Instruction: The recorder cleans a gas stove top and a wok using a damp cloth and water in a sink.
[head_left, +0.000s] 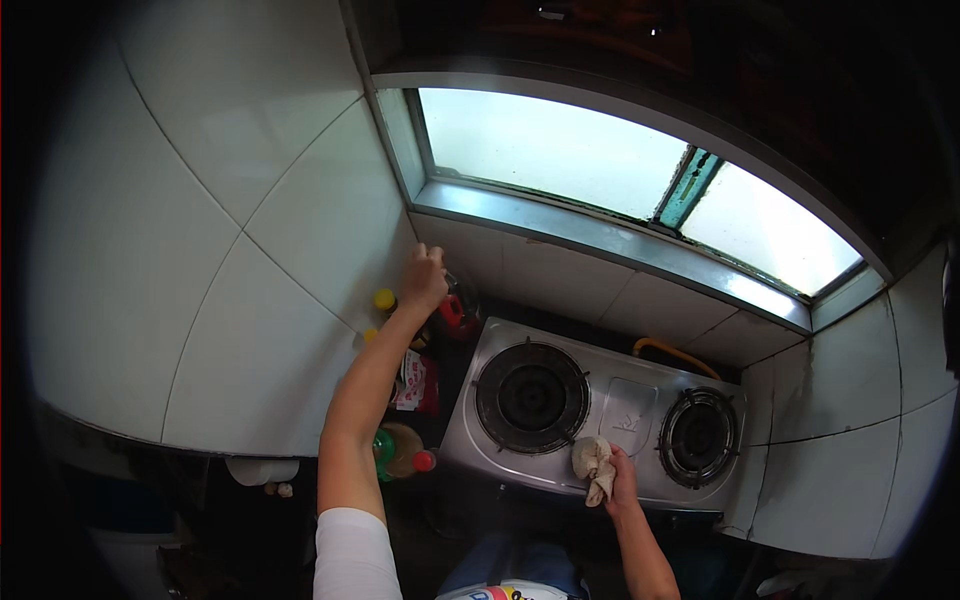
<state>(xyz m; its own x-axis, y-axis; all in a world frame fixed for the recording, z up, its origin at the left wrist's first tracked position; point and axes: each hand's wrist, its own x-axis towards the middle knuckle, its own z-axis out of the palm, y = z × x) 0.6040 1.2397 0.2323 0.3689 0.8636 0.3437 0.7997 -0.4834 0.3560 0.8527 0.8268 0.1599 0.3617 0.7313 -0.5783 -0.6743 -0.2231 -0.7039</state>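
My left hand (425, 279) is curled at the top of a clear bottle (460, 285) with a red label, in the back left corner; the fingers hide its neck, so I cannot tell how firmly it is held. In my right hand (622, 482) is a crumpled beige cloth (595, 469), at the front edge of the stainless steel two-burner gas stove (555, 472). The large left burner (532, 397) lies between my hands, and the smaller right burner (698, 437) is to the right of the cloth.
Left of the stove stand bottles with yellow caps (385, 299), a red and white packet (417, 382) and a bottle with a red cap (424, 460). A yellow hose (675, 355) runs behind the stove. Tiled walls and a metal window sill (540, 225) enclose the corner.
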